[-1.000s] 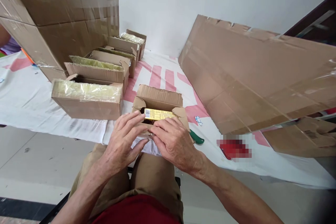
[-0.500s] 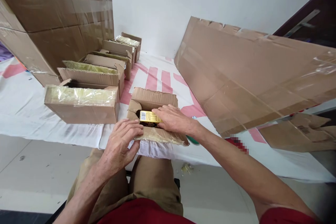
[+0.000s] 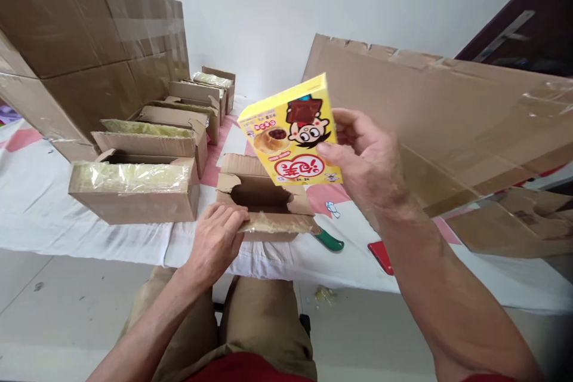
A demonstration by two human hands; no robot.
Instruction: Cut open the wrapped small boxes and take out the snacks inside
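Observation:
My right hand (image 3: 367,158) is closed on a yellow snack box (image 3: 290,137), holding it up by one side, thumb on its printed front. The print shows a cartoon character and a cream puff, upside down to me. Below it stands a small open cardboard box (image 3: 268,233), flaps folded outward and its inside dark. My left hand (image 3: 219,236) is closed over the front left edge of that cardboard box. From under its right front corner sticks out a green handle (image 3: 330,240); the rest of that tool is hidden.
Several open cardboard boxes (image 3: 134,203) stand in a row at left, beside a wall of large taped cartons (image 3: 62,36). A big cardboard sheet (image 3: 439,131) leans at right. A red object (image 3: 381,258) and a paper scrap (image 3: 332,209) lie on the white-and-pink cloth (image 3: 215,161).
My right hand has lifted the yellow snack box up out of the small cardboard box and turned its front toward me. My left hand stays at the cardboard box's edge.

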